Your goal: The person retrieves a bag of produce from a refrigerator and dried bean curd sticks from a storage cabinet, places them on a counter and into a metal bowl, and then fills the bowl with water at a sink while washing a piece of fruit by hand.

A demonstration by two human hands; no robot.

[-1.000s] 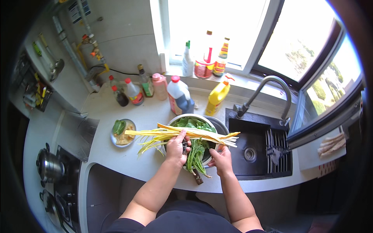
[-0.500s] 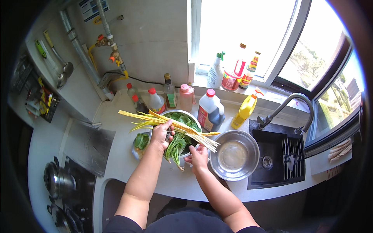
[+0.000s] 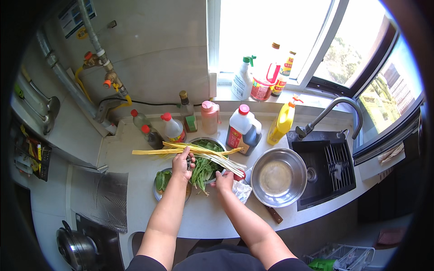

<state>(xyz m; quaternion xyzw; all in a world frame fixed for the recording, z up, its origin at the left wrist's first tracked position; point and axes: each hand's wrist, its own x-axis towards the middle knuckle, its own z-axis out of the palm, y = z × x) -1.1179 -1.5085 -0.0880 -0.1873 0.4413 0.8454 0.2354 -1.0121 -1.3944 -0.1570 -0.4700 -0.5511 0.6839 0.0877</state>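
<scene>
A bundle of long yellow chives [image 3: 217,157], pale at the right-hand ends, lies across my left hand [image 3: 182,164], whose fingers are closed around it. Under the bundle stands a steel bowl [image 3: 222,143] full of leafy greens [image 3: 203,169], their stems hanging over its near side. My right hand [image 3: 223,180] is closed at the bowl's near right rim, thumb on the inner side, just below the chives' pale ends. Left of the bowl, a plate [image 3: 157,194] carries more green leaves [image 3: 162,179].
Right of my hands sit a large steel basin [image 3: 296,189], a knife handle [image 3: 274,215] and a crumpled plastic bag [image 3: 242,192]. Bottles, including a dark jug [image 3: 246,131] and yellow bottle [image 3: 281,124], line the back. A black sink [image 3: 312,192] with faucet [image 3: 357,117] lies right.
The view has shifted, and the chives lie more level. My right hand has shifted slightly left; the plastic bag and knife handle now show beside that arm. My left hand still holds the chives.
</scene>
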